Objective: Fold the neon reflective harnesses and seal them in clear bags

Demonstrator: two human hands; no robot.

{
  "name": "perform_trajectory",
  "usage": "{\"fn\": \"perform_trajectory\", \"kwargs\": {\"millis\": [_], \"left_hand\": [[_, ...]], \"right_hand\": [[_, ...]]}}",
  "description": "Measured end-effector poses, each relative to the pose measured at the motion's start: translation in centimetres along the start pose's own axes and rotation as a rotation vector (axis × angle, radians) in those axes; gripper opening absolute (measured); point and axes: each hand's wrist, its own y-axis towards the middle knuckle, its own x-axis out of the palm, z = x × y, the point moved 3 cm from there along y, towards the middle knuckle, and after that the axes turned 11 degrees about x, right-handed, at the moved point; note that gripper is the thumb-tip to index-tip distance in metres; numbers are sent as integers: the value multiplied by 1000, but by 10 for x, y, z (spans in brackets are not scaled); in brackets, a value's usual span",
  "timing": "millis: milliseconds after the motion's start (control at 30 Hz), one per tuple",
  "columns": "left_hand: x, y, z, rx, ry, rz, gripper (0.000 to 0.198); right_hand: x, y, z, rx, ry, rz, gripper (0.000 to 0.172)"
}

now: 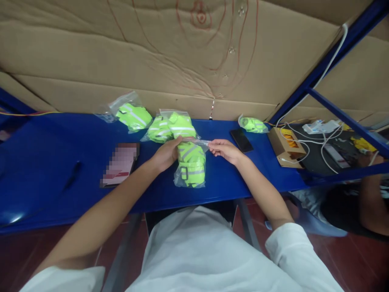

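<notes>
In front of me on the blue table lies a clear plastic bag [192,166] holding a folded neon-yellow reflective strap with a black buckle. My left hand [167,155] pinches the bag's top edge at its left side. At the other end of that edge, my right hand [224,150] has its fingers closed on the plastic, so the opening is stretched between them. Just behind are two more bagged neon bundles, one [182,125] overlapping the other [159,129]. Farther left sits another bagged bundle [134,117].
A black phone [242,140] and a small bagged neon bundle [254,124] lie to the right, near an open cardboard box [287,148] and white cables. A pink-and-white booklet [120,164] is at left. Cardboard [136,52] walls the back. Another person's arm [370,194] shows far right.
</notes>
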Motion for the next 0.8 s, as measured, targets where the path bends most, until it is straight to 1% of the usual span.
{"fn": "perform_trajectory", "kwargs": {"millis": [100, 167, 333, 600, 733, 800], "left_hand": [[1, 0, -6, -1, -8, 26, 47], [2, -1, -8, 0, -11, 33, 49], [4, -5, -13, -32, 24, 31, 51], [13, -11, -11, -17, -5, 57, 53], [16, -13, -11, -24, -2, 48, 64], [16, -13, -13, -35, 3, 47, 65]], "right_hand": [[4, 1, 2, -37, -3, 53, 39], [7, 0, 3, -66, -15, 79, 37], [10, -3, 2, -88, -78, 81, 31], [12, -4, 2, -135, -153, 85, 37], [16, -6, 1, -146, -182, 85, 38], [17, -6, 1, -150, -191, 98, 38]]}}
